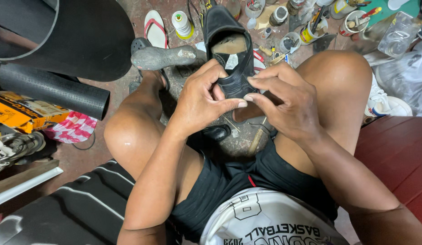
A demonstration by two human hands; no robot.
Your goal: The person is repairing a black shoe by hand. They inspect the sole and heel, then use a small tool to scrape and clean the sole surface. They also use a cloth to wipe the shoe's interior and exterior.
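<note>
black leather shoe (pixel 229 50): toe pointed away from me, heel at my fingertips | worn, opening up | my left hand (pixel 203 97) and right hand (pixel 288 102) both pinched its heel

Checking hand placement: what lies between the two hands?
In the head view, the heel end of the black shoe sits between the left hand and right hand; both grip it, thumb tips nearly meeting.

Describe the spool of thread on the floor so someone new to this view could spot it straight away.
Start from the black leather shoe held in both hands between the knees, then look up and left along the floor. Just right of the white flip-flop with red straps stands the spool of thread. It is the only cone-shaped thing there, pale, on a yellow-green base.
</note>
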